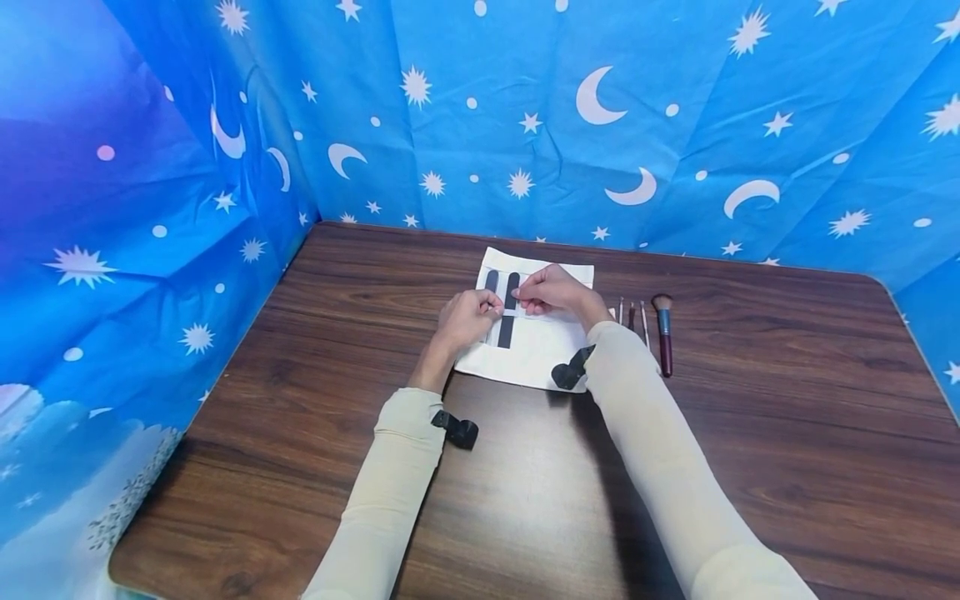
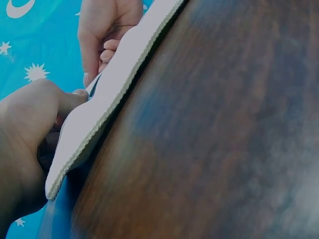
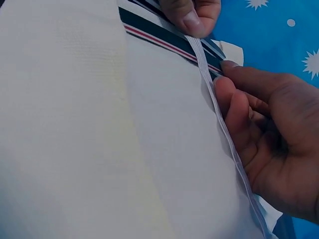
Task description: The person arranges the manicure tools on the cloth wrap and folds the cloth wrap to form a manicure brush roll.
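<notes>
A white cloth tool roll (image 1: 540, 358) lies on the table, with dark, round-ended nail files (image 1: 512, 292) tucked under its white elastic band (image 3: 205, 69). My left hand (image 1: 467, 319) pinches the elastic at the left side of the roll, its thumb on top in the right wrist view. With thumb and forefinger, my right hand (image 1: 553, 290) pinches the end of a dark nail file with red and white edge lines (image 3: 164, 41). A second file (image 1: 492, 280) lies to its left. From the left wrist view, the near edge of the roll (image 2: 109, 94) hides most of the files.
To the right of the roll lie several thin tools (image 1: 644, 321) and a makeup brush (image 1: 665, 337) with a dark red handle. The wooden table (image 1: 315, 350) meets a blue curtain (image 1: 480, 125) with stars and moons at its back and left.
</notes>
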Action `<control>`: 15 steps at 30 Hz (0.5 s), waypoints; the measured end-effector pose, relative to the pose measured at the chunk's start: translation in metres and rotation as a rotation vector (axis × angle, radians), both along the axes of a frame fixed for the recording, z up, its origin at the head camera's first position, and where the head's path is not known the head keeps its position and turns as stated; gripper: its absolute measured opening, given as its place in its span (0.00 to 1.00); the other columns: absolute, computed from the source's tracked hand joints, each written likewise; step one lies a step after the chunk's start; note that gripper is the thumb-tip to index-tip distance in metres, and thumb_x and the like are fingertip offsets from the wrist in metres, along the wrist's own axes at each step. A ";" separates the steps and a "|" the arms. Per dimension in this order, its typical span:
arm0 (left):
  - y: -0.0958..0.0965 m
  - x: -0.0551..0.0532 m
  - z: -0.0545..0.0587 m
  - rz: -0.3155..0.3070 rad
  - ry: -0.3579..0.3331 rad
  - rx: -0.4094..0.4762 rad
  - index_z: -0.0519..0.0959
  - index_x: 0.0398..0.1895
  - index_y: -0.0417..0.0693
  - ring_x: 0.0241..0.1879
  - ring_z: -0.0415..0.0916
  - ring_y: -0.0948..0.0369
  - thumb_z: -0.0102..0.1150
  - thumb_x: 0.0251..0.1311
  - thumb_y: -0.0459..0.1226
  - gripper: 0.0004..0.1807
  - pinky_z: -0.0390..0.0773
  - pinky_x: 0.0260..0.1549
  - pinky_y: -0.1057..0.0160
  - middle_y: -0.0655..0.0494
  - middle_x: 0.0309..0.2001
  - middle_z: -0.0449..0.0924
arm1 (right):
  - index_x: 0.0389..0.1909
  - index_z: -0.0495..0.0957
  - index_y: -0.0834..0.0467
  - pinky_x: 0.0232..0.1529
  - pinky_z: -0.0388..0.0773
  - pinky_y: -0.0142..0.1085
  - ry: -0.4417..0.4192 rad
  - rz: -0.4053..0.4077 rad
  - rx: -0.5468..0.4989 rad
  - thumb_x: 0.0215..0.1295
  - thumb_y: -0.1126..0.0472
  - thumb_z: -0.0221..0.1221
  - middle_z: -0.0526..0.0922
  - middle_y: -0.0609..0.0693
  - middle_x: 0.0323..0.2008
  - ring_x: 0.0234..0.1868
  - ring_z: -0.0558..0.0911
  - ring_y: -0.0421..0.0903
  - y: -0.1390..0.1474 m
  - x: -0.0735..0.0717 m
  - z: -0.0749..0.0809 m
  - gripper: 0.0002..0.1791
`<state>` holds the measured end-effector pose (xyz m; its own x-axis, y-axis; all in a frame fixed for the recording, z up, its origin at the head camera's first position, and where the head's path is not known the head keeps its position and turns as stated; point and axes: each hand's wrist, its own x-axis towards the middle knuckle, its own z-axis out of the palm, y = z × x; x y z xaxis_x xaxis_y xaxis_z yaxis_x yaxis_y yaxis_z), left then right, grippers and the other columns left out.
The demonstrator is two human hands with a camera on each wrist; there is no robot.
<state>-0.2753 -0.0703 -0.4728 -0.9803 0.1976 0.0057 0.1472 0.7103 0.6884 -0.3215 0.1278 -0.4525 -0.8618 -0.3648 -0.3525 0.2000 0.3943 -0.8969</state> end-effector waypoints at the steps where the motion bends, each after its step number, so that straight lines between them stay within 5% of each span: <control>1: 0.000 0.000 0.000 -0.002 0.000 -0.004 0.84 0.39 0.52 0.29 0.68 0.60 0.59 0.70 0.42 0.06 0.63 0.39 0.61 0.61 0.23 0.68 | 0.43 0.82 0.70 0.23 0.72 0.21 0.009 -0.003 0.010 0.73 0.62 0.58 0.79 0.40 0.17 0.17 0.75 0.31 -0.001 0.000 0.000 0.12; 8: -0.001 -0.001 0.002 -0.019 0.008 0.008 0.86 0.41 0.51 0.24 0.64 0.62 0.60 0.69 0.42 0.08 0.61 0.31 0.63 0.62 0.20 0.65 | 0.37 0.80 0.67 0.21 0.70 0.24 0.062 -0.074 0.050 0.74 0.59 0.57 0.76 0.41 0.16 0.15 0.73 0.34 -0.005 0.004 -0.001 0.13; 15: -0.001 -0.004 0.001 -0.028 0.007 0.051 0.87 0.41 0.50 0.20 0.62 0.63 0.61 0.69 0.43 0.09 0.60 0.25 0.64 0.62 0.18 0.65 | 0.37 0.81 0.67 0.23 0.70 0.26 0.214 -0.066 0.179 0.75 0.60 0.55 0.76 0.41 0.17 0.17 0.73 0.35 -0.004 0.011 0.001 0.14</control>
